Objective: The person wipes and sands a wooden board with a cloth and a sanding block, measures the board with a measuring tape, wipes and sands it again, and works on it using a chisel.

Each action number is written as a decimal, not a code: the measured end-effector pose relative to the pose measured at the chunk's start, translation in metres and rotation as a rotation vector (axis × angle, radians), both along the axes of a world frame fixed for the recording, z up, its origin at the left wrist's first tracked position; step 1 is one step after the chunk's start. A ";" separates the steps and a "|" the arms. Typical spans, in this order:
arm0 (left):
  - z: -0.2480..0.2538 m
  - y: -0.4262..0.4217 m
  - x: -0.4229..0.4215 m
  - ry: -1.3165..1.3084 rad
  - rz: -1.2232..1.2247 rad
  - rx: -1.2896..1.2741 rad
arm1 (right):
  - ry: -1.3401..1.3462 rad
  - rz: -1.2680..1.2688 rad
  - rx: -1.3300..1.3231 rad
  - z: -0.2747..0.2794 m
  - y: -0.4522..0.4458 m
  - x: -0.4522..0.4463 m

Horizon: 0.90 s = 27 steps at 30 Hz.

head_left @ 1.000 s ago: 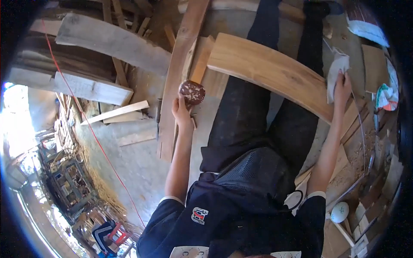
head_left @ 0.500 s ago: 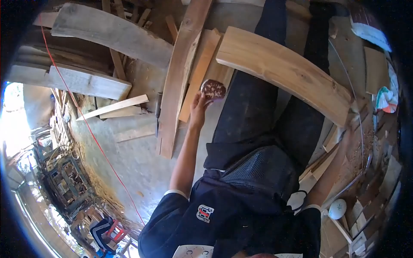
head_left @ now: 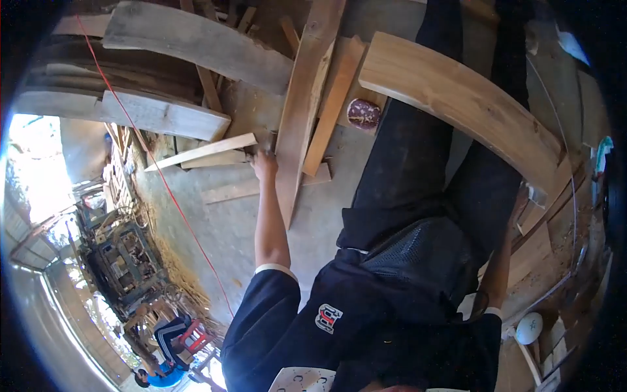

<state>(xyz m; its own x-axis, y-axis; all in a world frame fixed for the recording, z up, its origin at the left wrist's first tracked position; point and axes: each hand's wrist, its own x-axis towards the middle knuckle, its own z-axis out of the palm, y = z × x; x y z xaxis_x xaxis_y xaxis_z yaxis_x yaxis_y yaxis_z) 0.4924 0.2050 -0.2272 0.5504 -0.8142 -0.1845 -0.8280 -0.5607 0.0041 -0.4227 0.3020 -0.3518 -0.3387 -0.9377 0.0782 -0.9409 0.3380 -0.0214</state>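
My left hand [head_left: 264, 164] reaches down beside the long brown plank [head_left: 302, 117]. Its fingers are curled at the spot where a slim dark-handled tool lay; what they grip is mostly hidden. A maroon, white-mottled rounded block [head_left: 364, 114] lies to the right of an orange-brown strip of wood [head_left: 334, 108], apart from my hand. Across my legs rests a thick, pale-brown curved-looking board [head_left: 457, 98]. My right hand [head_left: 520, 199] is by the board's lower right end, its fingers mostly hidden in shadow, beside a small shiny piece [head_left: 537, 196].
Grey boards [head_left: 196, 49] are stacked at upper left, with thin offcuts [head_left: 209, 150] below. A red cord [head_left: 171, 189] crosses the left side. Machinery [head_left: 121, 258] and a seated person [head_left: 166, 353] are at lower left. A white ball-like object [head_left: 529, 328] sits at right.
My left hand has let go of the mottled block, leaving it near the board, and moved left to the tool's place. The view has shifted slightly; my right hand stays by the board's end.
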 end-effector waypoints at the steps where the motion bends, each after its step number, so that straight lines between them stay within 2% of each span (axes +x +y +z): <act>1: -0.014 0.006 0.025 0.087 -0.024 0.216 | -0.014 -0.016 -0.012 -0.002 0.003 -0.001; 2: -0.020 0.012 0.037 0.159 -0.048 0.163 | -0.027 -0.027 -0.027 0.007 0.000 0.007; 6: -0.010 0.014 0.043 0.137 -0.216 0.082 | -0.099 -0.058 -0.112 0.013 0.003 0.019; 8: -0.076 0.018 0.113 0.414 -0.115 0.013 | -0.004 -0.028 -0.163 0.053 0.002 0.047; 9: -0.046 0.014 0.096 0.272 -0.220 -0.061 | 0.100 0.015 -0.214 0.072 0.003 0.050; 10: -0.011 0.008 0.076 0.113 -0.310 -0.137 | 0.023 -0.074 -0.132 0.085 0.003 0.041; 11: 0.049 -0.008 0.042 0.129 -0.275 -0.016 | -0.119 -0.094 -0.070 0.079 0.009 0.002; 12: 0.084 -0.028 0.029 0.269 -0.164 -0.028 | -0.265 -0.112 -0.011 0.073 0.016 -0.035; 13: 0.079 -0.036 0.060 0.163 -0.330 -0.144 | -0.255 -0.134 -0.009 0.091 0.012 -0.037; 14: 0.110 -0.047 0.046 0.304 -0.338 -0.375 | -0.628 -0.353 -0.267 0.127 -0.001 -0.037; 15: 0.159 -0.064 0.021 0.436 -0.174 -0.282 | -0.998 -0.564 -0.534 0.161 -0.020 -0.042; 16: 0.201 -0.078 -0.010 0.580 -0.149 -0.434 | -1.144 -0.647 -0.728 0.191 -0.040 -0.040; 17: 0.231 -0.095 -0.032 0.663 -0.171 -0.584 | -1.166 -0.611 -0.814 0.219 -0.060 -0.035; 18: 0.258 -0.106 -0.075 0.771 -0.125 -0.890 | -1.168 -0.543 -0.841 0.245 -0.084 -0.027; 19: 0.282 -0.122 -0.091 0.780 -0.205 -0.932 | -1.152 -0.452 -0.830 0.268 -0.111 -0.015; 21: 0.303 -0.151 -0.130 1.496 -0.236 -1.052 | -1.088 -0.241 -0.742 0.301 -0.173 0.018; 22: 0.317 -0.160 -0.182 1.605 -0.190 -1.175 | -1.051 -0.126 -0.674 0.311 -0.204 0.040; 24: 0.313 -0.187 -0.229 1.836 -0.050 -1.201 | -0.958 0.151 -0.535 0.307 -0.256 0.088; 25: 0.302 -0.194 -0.248 2.028 -0.047 -1.112 | -0.910 0.304 -0.474 0.294 -0.275 0.117; 26: 0.300 -0.195 -0.286 2.044 0.033 -1.052 | -0.864 0.441 -0.401 0.283 -0.288 0.146; 27: 0.292 -0.192 -0.311 2.023 0.091 -1.036 | -0.892 0.295 -0.475 0.274 -0.282 0.193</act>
